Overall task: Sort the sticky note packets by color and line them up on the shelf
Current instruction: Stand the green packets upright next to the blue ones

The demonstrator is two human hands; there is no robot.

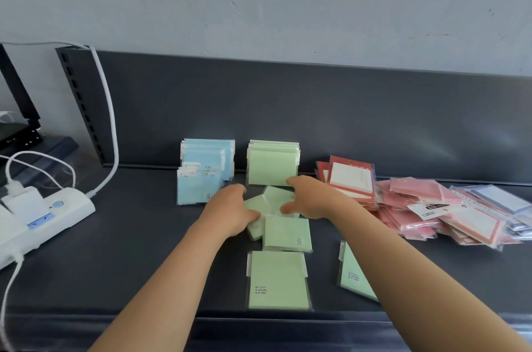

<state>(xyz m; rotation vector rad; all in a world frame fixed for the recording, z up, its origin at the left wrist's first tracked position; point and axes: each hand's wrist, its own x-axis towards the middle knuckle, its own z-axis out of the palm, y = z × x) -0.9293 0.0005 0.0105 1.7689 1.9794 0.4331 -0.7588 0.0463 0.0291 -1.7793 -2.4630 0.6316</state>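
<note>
On the dark shelf, a row of blue sticky note packets stands against the back panel, with a row of green packets to its right. Just in front of the green row, my left hand and my right hand close in from both sides on a few loose green packets. The thumb and curled fingers of each hand pinch them. More green packets lie flat nearer to me: one, another, and a third partly hidden under my right forearm.
An unsorted heap of red and pink packets lies at the right, with purple packets at its far end. A white power strip with plugs and cables sits at the left. The shelf's front lip runs below my arms.
</note>
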